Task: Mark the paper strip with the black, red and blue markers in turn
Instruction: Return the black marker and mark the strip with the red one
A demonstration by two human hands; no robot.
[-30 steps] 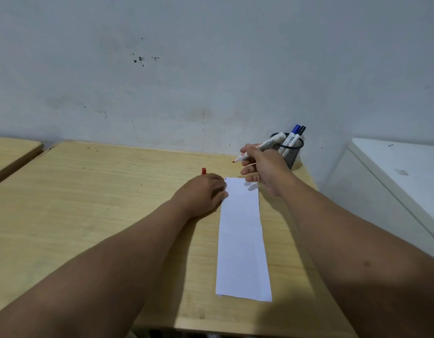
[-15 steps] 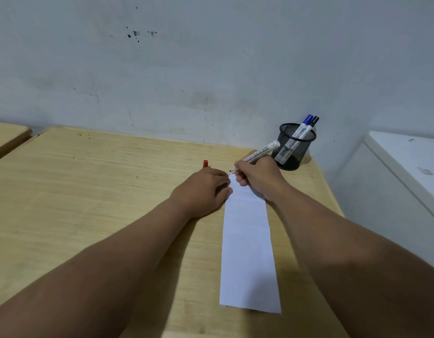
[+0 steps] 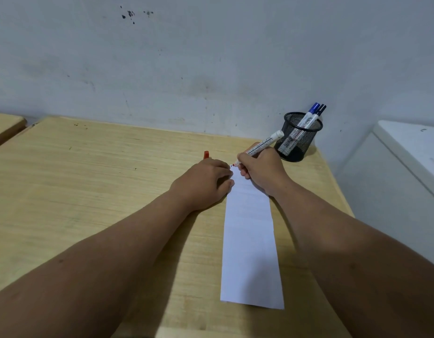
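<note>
- Red step, I judge: right hand [image 3: 262,170] pinches the white-barrelled red marker [image 3: 262,143], tip at the long white paper strip's [image 3: 250,240] twelve-o'clock end.
- Left hand [image 3: 206,181] curled around the red cap [image 3: 206,154], pinning the strip's edge.
- Next: recap, then fetch the blue marker [image 3: 309,113] from the black mesh cup [image 3: 297,140] at two o'clock.

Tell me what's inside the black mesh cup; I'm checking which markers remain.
Inside the black mesh cup stand two white markers, one blue-capped and one black-capped. Their lower ends show only dimly through the mesh; the bottom is hidden.
</note>
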